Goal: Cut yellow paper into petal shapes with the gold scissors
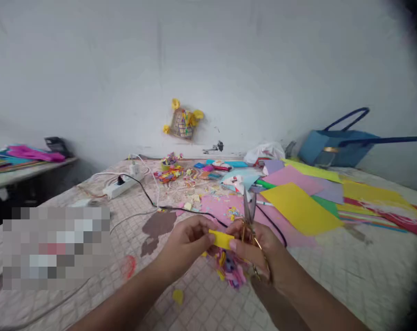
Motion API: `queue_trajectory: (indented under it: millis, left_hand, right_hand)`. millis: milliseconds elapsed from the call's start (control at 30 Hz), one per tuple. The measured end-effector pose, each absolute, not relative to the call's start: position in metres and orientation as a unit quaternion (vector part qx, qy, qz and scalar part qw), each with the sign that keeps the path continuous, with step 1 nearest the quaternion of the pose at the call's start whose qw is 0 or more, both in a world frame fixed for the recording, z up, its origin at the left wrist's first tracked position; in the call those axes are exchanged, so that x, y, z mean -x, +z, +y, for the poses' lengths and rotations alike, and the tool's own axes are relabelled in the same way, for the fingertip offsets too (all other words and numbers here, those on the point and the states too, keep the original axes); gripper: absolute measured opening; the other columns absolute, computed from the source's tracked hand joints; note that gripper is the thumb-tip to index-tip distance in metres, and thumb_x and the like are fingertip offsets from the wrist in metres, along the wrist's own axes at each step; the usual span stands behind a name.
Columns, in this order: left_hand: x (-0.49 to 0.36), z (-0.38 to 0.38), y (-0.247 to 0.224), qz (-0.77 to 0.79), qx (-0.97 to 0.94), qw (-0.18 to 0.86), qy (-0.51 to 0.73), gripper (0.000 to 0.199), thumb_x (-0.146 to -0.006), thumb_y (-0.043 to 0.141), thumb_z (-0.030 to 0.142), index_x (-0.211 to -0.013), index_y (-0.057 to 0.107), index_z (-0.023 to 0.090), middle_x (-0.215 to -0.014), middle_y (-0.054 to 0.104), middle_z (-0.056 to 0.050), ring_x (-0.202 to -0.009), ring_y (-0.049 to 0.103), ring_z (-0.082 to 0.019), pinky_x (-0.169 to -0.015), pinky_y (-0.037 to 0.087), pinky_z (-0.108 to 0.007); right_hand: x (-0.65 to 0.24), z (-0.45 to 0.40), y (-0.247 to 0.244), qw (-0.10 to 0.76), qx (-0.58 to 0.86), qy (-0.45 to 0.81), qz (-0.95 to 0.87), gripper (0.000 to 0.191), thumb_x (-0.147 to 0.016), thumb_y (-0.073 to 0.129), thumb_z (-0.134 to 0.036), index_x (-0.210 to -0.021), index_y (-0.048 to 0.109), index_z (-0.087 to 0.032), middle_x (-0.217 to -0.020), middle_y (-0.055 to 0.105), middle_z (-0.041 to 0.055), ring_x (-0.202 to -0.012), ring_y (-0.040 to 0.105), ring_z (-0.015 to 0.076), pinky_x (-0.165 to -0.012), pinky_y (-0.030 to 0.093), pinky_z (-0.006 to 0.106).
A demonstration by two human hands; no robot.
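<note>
My left hand (191, 243) pinches one end of a small yellow strip (221, 239), which looks like paper or craft foam. At its other end, the thumb and fingers of my right hand (259, 250) grip the strip too. A pair of scissors (249, 209) with gold handles also hangs in my right hand, its blades pointing up and away. Just beneath the strip lies a pile of pink, purple and yellow scraps (232, 271), partly hidden by my hands. A small yellow piece (178, 296) lies on the tablecloth nearer to me.
Coloured sheets (301, 209) spread across the right side, with a blue bag (339, 147) behind them. On the left, a white power strip (123, 186) trails cables, one black cable (191, 210) running toward my hands. A decorated woven piece (183, 122) hangs on the wall.
</note>
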State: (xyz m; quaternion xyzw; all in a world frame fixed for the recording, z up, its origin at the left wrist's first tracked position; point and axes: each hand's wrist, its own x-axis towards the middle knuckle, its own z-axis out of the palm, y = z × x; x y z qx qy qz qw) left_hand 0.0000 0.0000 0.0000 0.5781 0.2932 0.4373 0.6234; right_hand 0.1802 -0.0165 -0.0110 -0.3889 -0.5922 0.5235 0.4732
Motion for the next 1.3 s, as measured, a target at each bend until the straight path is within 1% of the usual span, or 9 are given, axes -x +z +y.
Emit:
queue_trajectory:
  millis: [200,433,667,733,833,933,1033,1133,1300]
  left_hand:
    - [-0.001,0.0,0.001,0.296,-0.577,0.621,0.44,0.014,-0.073,0.063,0.018,-0.082,0.055,0.01,-0.064,0.061,0.0,-0.056,0.059,-0.01,-0.055,0.047,-0.022]
    - [-0.003,0.001,0.0,0.304,-0.593,0.602,0.44,0.013,-0.073,0.06,0.018,-0.083,0.054,0.011,-0.063,0.057,0.001,-0.055,0.057,-0.01,-0.054,0.045,-0.023]
    - [-0.002,-0.004,-0.004,0.337,-0.636,0.549,0.425,0.018,-0.072,0.056,0.015,-0.09,0.053,0.014,-0.066,0.051,0.003,-0.056,0.053,-0.009,-0.055,0.043,-0.024]
    - [-0.003,-0.005,-0.005,0.334,-0.644,0.542,0.423,0.019,-0.073,0.057,0.019,-0.092,0.054,0.014,-0.065,0.05,0.002,-0.056,0.05,-0.009,-0.054,0.041,-0.022]
    - [-0.004,-0.005,-0.005,0.337,-0.639,0.551,0.417,0.024,-0.076,0.058,0.032,-0.092,0.054,0.014,-0.064,0.049,0.002,-0.055,0.047,-0.008,-0.052,0.039,-0.021]
    - [-0.004,-0.005,-0.004,0.35,-0.651,0.556,0.381,0.031,-0.077,0.056,0.042,-0.083,0.055,0.012,-0.063,0.052,0.0,-0.053,0.048,-0.008,-0.05,0.039,-0.02]
    - [-0.003,-0.004,-0.002,0.357,-0.69,0.549,0.309,0.039,-0.078,0.052,0.049,-0.067,0.054,0.011,-0.055,0.049,0.001,-0.047,0.045,-0.007,-0.044,0.034,-0.018]
    - [-0.002,-0.003,-0.001,0.359,-0.716,0.535,0.269,0.04,-0.079,0.05,0.047,-0.062,0.053,0.012,-0.05,0.046,0.003,-0.044,0.039,-0.005,-0.041,0.028,-0.017]
    - [0.001,-0.002,0.001,0.357,-0.726,0.516,0.28,0.042,-0.082,0.048,0.042,-0.05,0.046,0.013,-0.046,0.044,0.003,-0.041,0.036,-0.004,-0.04,0.025,-0.017]
  right_hand:
    - [-0.177,-0.018,-0.003,0.456,0.398,0.545,-0.58,0.025,-0.07,0.066,-0.034,-0.081,0.054,-0.015,-0.066,0.055,0.0003,-0.052,0.051,0.0121,-0.049,0.039,0.026]
    - [-0.177,-0.019,-0.003,0.446,0.389,0.547,-0.592,0.017,-0.075,0.063,-0.028,-0.079,0.053,-0.015,-0.059,0.054,-0.0024,-0.045,0.046,0.0078,-0.045,0.037,0.022]
    - [-0.173,-0.024,-0.005,0.437,0.412,0.529,-0.6,0.017,-0.076,0.06,-0.023,-0.088,0.051,-0.016,-0.061,0.054,-0.0032,-0.045,0.051,0.0097,-0.044,0.039,0.022]
    - [-0.171,-0.026,-0.004,0.431,0.405,0.541,-0.598,0.017,-0.075,0.061,-0.021,-0.087,0.049,-0.017,-0.059,0.054,-0.004,-0.043,0.051,0.0093,-0.043,0.04,0.022]
    - [-0.169,-0.029,-0.001,0.428,0.401,0.538,-0.606,0.013,-0.076,0.058,-0.015,-0.085,0.049,-0.017,-0.06,0.053,-0.005,-0.043,0.05,0.0081,-0.042,0.04,0.022]
    - [-0.169,-0.031,0.0,0.433,0.407,0.528,-0.606,0.012,-0.075,0.056,-0.011,-0.084,0.05,-0.018,-0.064,0.053,-0.0043,-0.047,0.051,0.0081,-0.043,0.041,0.021]
    - [-0.17,-0.033,0.002,0.433,0.414,0.519,-0.61,0.013,-0.073,0.056,-0.01,-0.082,0.05,-0.017,-0.064,0.053,-0.0039,-0.05,0.052,0.0086,-0.045,0.042,0.021]
    - [-0.169,-0.033,0.005,0.421,0.42,0.513,-0.62,0.012,-0.073,0.057,-0.011,-0.081,0.05,-0.017,-0.06,0.052,-0.0047,-0.049,0.052,0.0085,-0.045,0.042,0.021]
    - [-0.169,-0.03,0.002,0.408,0.42,0.521,-0.62,0.013,-0.074,0.058,-0.017,-0.084,0.05,-0.017,-0.056,0.051,-0.0057,-0.046,0.051,0.0083,-0.042,0.039,0.02]
